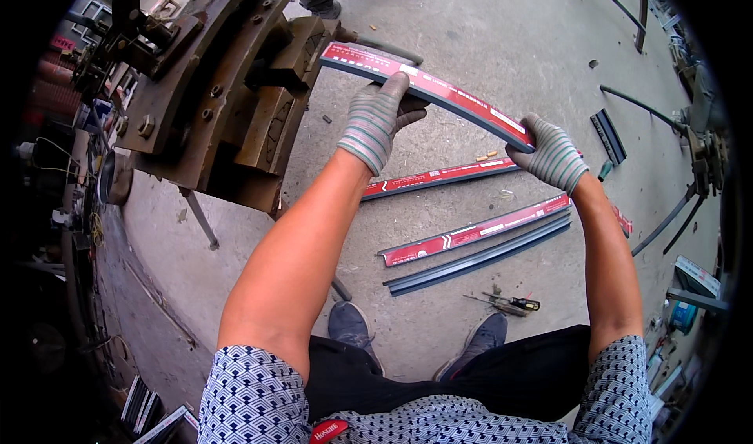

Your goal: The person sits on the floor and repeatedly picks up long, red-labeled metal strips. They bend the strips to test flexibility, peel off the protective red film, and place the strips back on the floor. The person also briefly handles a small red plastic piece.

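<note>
Here, left hand [376,122] and right hand [553,155] hold 1 curved strip [451,89] above at least 3 floor strips [478,231], perhaps more.

A long, slim, curved strip [447,91] at one o'clock wears glossy red with white markings above a dark edge. I see whitish-grey knit gloves [365,134], banded green and pinkish, on the left hand [376,121] and right hand [551,152]. The bulky metal machine [235,91] at ten is rusty brown; the short-sleeved shirt [447,424] at six repeats navy-and-white geometric motifs.
</note>
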Demonstrator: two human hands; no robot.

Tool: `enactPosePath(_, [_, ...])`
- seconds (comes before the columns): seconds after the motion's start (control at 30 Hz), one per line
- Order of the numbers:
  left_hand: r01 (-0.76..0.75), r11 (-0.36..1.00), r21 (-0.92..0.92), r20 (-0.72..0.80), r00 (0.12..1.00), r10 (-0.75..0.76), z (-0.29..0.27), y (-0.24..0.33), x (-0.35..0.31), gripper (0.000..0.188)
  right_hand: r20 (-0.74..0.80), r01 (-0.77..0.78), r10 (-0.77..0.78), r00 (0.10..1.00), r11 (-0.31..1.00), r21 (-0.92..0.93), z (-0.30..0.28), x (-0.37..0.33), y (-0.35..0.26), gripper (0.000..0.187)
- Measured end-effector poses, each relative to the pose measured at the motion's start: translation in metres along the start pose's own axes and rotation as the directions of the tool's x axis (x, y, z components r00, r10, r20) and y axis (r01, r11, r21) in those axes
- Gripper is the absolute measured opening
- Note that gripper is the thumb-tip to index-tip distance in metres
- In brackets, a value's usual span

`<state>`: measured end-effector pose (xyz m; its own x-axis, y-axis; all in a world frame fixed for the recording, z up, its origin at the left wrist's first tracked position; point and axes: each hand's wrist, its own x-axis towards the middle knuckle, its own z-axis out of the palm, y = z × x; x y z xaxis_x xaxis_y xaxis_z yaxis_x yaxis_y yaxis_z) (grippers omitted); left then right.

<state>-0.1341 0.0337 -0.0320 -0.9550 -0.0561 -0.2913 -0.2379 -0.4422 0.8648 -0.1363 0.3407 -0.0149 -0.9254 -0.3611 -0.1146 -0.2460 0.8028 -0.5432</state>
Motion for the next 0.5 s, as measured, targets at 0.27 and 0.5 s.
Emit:
enactPosePath(0.27, [-0.05, 0.987, -0.15, 0.096, 0.993, 0.065, -0.019, -0.01, 0.011, 0.029, -0.175, -0.023, -0.031, 0.984, 0.954, -0.299, 0.003, 0.011, -0.007, 0.04])
enactPosePath(0.5, [-0.063, 0.988, -0.139, 0.069, 0.995, 0.073, -0.019, -0.008, 0.015, 0.038, -0.289, 0.043, -0.152, 0.945, 0.934, -0.353, 0.013, 0.016, 0.001, 0.043])
